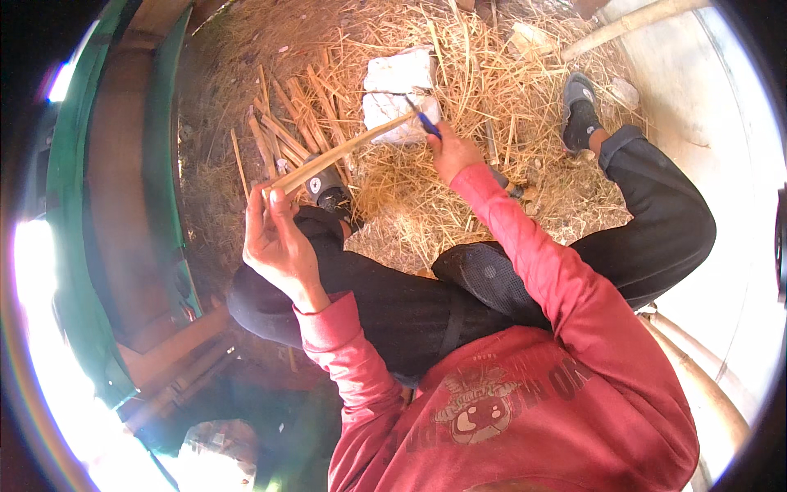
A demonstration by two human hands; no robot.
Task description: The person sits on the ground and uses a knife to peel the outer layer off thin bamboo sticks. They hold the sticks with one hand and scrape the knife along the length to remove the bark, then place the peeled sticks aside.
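A long, pale bamboo strip (344, 149) slants up to the right in front of me. Its near end is pinched between the thumb and fingers of my left hand (283, 242). My right hand (455, 153) is closed round the blue handle of a knife (428, 124). The thin dark blade points up and left, at the strip's far end; whether it touches the strip I cannot tell. Just beyond that end lies a whitish block (400, 74) with a dark line across its middle, on the ground between my feet.
Split bamboo pieces (297, 115) lie left of the block. Straw-like shavings (484, 74) cover the ground around it. A pale wall (680, 107) and a bamboo pole (635, 22) are at the right. Green-edged boards (168, 148) stand at the left. A clear plastic bag (217, 455) is at the lower left.
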